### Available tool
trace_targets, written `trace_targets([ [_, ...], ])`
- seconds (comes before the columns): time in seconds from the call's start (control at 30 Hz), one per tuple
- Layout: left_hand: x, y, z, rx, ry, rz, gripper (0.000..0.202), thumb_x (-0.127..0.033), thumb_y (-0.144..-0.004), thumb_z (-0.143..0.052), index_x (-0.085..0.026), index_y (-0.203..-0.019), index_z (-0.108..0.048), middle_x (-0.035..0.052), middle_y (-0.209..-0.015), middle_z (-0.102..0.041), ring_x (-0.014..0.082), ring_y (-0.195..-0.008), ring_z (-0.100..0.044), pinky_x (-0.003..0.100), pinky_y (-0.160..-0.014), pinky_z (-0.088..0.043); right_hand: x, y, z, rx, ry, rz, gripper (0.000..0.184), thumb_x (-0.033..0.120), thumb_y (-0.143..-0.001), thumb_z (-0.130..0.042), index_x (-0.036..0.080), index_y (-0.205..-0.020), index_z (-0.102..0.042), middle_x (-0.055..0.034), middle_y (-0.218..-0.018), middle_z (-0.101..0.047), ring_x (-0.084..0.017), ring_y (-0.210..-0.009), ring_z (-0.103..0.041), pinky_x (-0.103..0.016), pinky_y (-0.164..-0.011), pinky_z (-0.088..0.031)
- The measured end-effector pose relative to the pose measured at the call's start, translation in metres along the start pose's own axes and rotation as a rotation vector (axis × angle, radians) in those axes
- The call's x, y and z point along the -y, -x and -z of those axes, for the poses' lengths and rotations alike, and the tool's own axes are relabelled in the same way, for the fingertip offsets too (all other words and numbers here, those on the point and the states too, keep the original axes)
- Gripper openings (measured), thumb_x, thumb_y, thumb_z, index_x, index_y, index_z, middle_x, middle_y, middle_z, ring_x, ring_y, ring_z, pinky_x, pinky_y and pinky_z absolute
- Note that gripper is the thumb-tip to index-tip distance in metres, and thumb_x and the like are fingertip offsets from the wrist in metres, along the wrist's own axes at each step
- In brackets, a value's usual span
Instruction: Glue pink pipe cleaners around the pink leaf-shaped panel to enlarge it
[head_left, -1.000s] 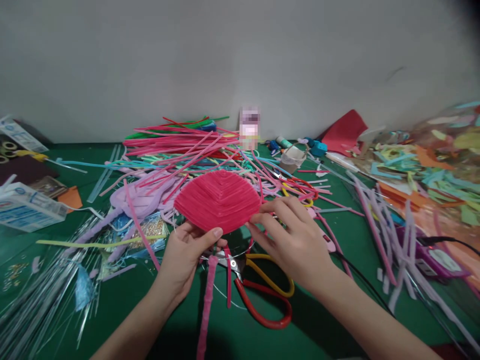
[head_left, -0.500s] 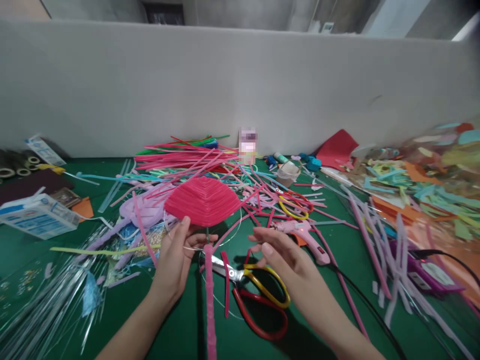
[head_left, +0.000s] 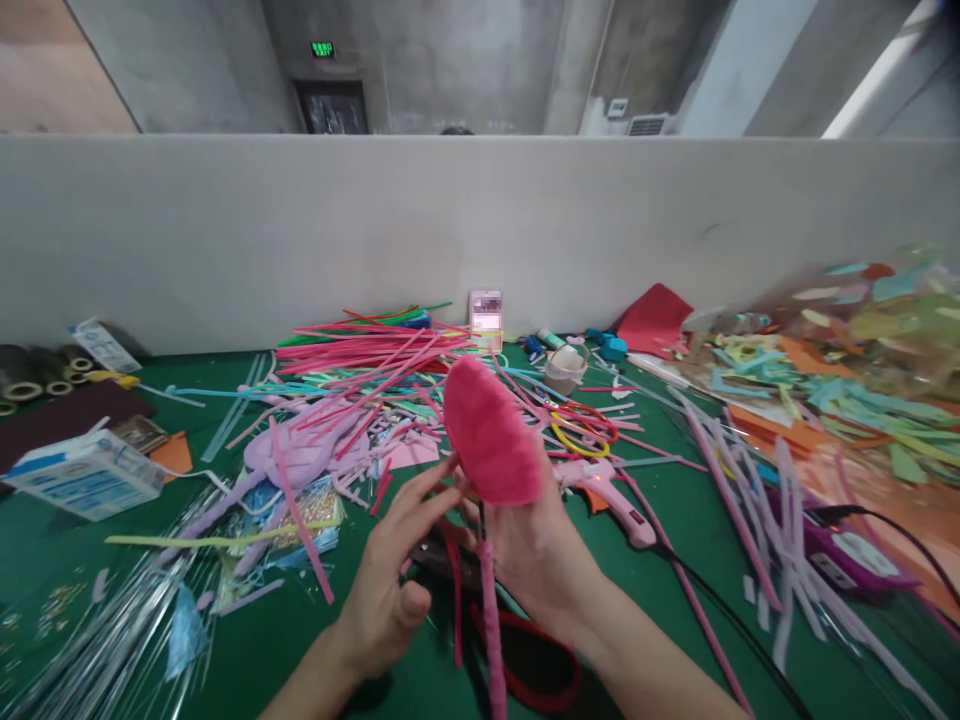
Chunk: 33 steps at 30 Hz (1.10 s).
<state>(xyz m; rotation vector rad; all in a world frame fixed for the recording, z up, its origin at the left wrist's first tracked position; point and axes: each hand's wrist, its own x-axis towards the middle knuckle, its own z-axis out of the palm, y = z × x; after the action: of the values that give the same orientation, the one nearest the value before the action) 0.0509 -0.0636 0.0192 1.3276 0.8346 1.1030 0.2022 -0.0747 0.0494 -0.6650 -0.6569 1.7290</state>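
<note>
A pink petal shape (head_left: 491, 430), built from fuzzy chenille stems, is tilted on a thin dark wire above a pink-wrapped stem (head_left: 490, 620). My right hand (head_left: 544, 565) is behind the petal and grips it near its lower edge; some fingers are hidden. To the left, my left hand (head_left: 386, 580) has its fingers apart, with the fingertips close to the petal's lower left edge; I cannot tell if they touch. Beneath my hands lie large scissors with red handles (head_left: 541, 665), partly covered, and a short red chenille strip (head_left: 456, 600).
A pink glue gun (head_left: 611, 495) with a black cord lies right of my hands. Behind are piled chenille stems (head_left: 367, 350), a phone (head_left: 486, 318) against the grey partition and a paper cup (head_left: 565, 370). A purple chenille piece (head_left: 300, 445) and silver strands (head_left: 120, 610) lie left.
The petal has turned from facing me broadly to a narrower tilt and moved right. My right hand now holds it, while my left has released its grip. The view has tipped upward.
</note>
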Motion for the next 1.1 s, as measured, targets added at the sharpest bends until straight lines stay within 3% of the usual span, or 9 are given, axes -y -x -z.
trace_targets([
  [0.13, 0.002, 0.002, -0.001, 0.163, -0.460, -0.331, 0.062, -0.070, -0.080, -0.044, -0.032, -0.123, -0.066, 0.0080, -0.153, -0.038, 0.0374, -0.144, -0.020, 0.051, -0.115, -0.006, 0.008, 0.002, 0.009, 0.121, -0.140, -0.078, 0.046, 0.057, -0.087, -0.041, 0.022, -0.105, -0.066, -0.0091, -0.119, -0.067, -0.022, -0.111, -0.060, -0.039, -0.093, -0.048],
  [0.3, 0.011, 0.002, -0.004, -0.134, -0.395, -0.367, 0.040, -0.053, -0.082, -0.058, -0.031, -0.112, -0.071, 0.0091, -0.147, -0.045, 0.0348, -0.138, -0.031, 0.047, -0.114, -0.017, 0.011, 0.003, 0.025, 0.117, -0.260, -0.189, 0.040, 0.039, -0.091, -0.038, 0.017, -0.116, -0.061, -0.0112, -0.133, -0.059, -0.019, -0.121, -0.055, -0.038, -0.107, -0.037],
  [0.37, 0.011, -0.001, -0.006, -0.337, -0.284, -0.321, 0.032, -0.044, -0.080, -0.066, -0.028, -0.108, -0.069, 0.0096, -0.136, -0.053, 0.0306, -0.131, -0.042, 0.042, -0.110, -0.029, 0.010, 0.005, 0.030, 0.104, -0.305, -0.187, 0.040, 0.035, -0.091, -0.037, 0.016, -0.118, -0.060, -0.0107, -0.136, -0.057, -0.018, -0.125, -0.052, -0.037, -0.110, -0.034],
  [0.43, 0.008, -0.006, -0.008, -0.405, -0.154, -0.180, 0.033, -0.039, -0.077, -0.071, -0.025, -0.106, -0.066, 0.0092, -0.127, -0.058, 0.0272, -0.124, -0.050, 0.037, -0.102, -0.039, 0.008, 0.007, 0.033, 0.109, -0.348, -0.199, 0.041, 0.034, -0.092, -0.035, 0.015, -0.120, -0.059, -0.0106, -0.135, -0.057, -0.018, -0.127, -0.051, -0.038, -0.110, -0.033],
  [0.57, 0.005, -0.013, -0.011, -0.124, 0.189, 0.227, 0.038, -0.047, -0.077, -0.069, -0.018, -0.103, -0.068, 0.0101, -0.103, -0.072, 0.0246, -0.102, -0.065, 0.032, -0.087, -0.049, -0.003, 0.011, 0.032, 0.125, -0.449, -0.273, 0.043, 0.036, -0.094, -0.035, 0.011, -0.118, -0.061, -0.0110, -0.128, -0.063, -0.019, -0.124, -0.054, -0.036, -0.111, -0.033],
  [0.67, 0.008, -0.014, -0.010, -0.037, 0.303, 0.372, 0.029, -0.043, -0.080, -0.067, -0.016, -0.091, -0.072, 0.0091, -0.086, -0.075, 0.0227, -0.085, -0.070, 0.030, -0.077, -0.053, -0.013, 0.013, 0.031, 0.098, -0.481, -0.312, 0.037, 0.034, -0.093, -0.040, 0.013, -0.113, -0.064, -0.0090, -0.120, -0.068, -0.019, -0.116, -0.060, -0.037, -0.110, -0.034],
  [0.8, 0.013, -0.016, -0.003, -0.087, 0.337, 0.431, 0.022, -0.036, -0.078, -0.072, -0.014, -0.080, -0.074, 0.0080, -0.078, -0.076, 0.0190, -0.073, -0.071, 0.026, -0.069, -0.054, -0.018, 0.017, 0.038, 0.038, -0.411, -0.337, 0.033, 0.036, -0.093, -0.047, 0.015, -0.113, -0.062, -0.0098, -0.119, -0.068, -0.020, -0.110, -0.064, -0.037, -0.107, -0.037],
  [0.93, 0.014, -0.019, 0.004, -0.153, 0.370, 0.417, 0.019, -0.032, -0.075, -0.075, -0.014, -0.080, -0.073, 0.0061, -0.077, -0.076, 0.0153, -0.067, -0.070, 0.024, -0.068, -0.055, -0.010, 0.025, 0.048, -0.157, -0.363, -0.317, 0.045, 0.058, -0.088, -0.048, 0.017, -0.099, -0.062, -0.0101, -0.098, -0.074, -0.021, -0.095, -0.070, -0.040, -0.098, -0.045],
  [1.1, 0.014, -0.020, 0.002, -0.177, 0.333, 0.408, 0.022, -0.032, -0.075, -0.076, -0.013, -0.085, -0.072, 0.0068, -0.079, -0.077, 0.0162, -0.067, -0.072, 0.026, -0.071, -0.057, -0.001, 0.033, 0.049, -0.379, -0.062, -0.031, 0.040, 0.053, -0.081, -0.064, 0.018, -0.099, -0.062, -0.0096, -0.094, -0.074, -0.021, -0.086, -0.072, -0.037, -0.083, -0.056],
])
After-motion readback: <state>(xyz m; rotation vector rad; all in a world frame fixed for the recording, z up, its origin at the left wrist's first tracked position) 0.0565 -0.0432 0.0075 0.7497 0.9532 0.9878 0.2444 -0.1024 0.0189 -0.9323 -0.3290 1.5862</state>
